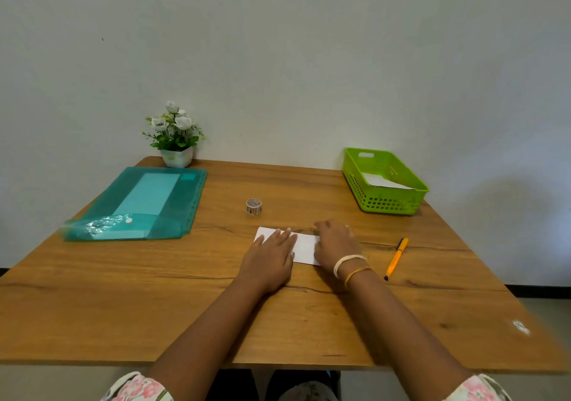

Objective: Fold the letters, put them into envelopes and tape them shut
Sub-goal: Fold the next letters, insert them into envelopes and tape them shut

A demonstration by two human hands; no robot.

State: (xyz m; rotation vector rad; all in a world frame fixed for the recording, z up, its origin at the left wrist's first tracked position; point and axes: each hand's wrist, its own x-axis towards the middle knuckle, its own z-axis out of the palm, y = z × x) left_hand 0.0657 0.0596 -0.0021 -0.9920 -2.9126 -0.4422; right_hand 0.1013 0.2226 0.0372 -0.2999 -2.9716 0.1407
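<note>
A folded white letter (pixel 304 246) lies flat on the wooden table (pixel 216 292), just in front of me. My left hand (pixel 270 260) lies flat on its left part with the fingers straight. My right hand (pixel 335 243) presses on its right part, and its fingertips are hidden behind the hand. A small roll of tape (pixel 254 206) stands a little beyond the letter. White paper (pixel 383 181) lies inside the green basket (pixel 390 202) at the back right.
A teal plastic folder (pixel 139 206) with paper inside lies at the left. A potted plant with white flowers (pixel 174 136) stands at the back against the wall. A yellow pen (pixel 397 258) lies right of my right hand.
</note>
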